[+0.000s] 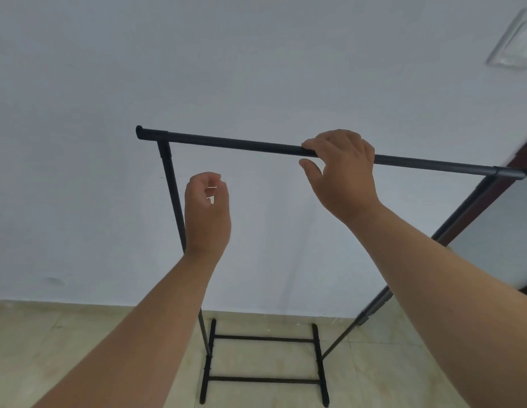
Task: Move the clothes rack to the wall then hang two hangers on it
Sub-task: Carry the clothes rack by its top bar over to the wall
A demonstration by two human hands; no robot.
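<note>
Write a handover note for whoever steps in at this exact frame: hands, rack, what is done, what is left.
Right hand: fingers draped over the top bar of the clothes rack, thumb below it, not fully clamped.
Left hand: loosely curled, holding nothing, clear of the bar.
Rack stands on the tiled floor, its base close to the white wall.
Done: the move to the wall looks about finished.
Left: no hangers in view or on the bar; fetch two and hang them.

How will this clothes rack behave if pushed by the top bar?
The clothes rack probably tips or sways: it is tall, with thin uprights. It looks light. The right hand rests on the bar off-centre, so it may swivel.
</note>
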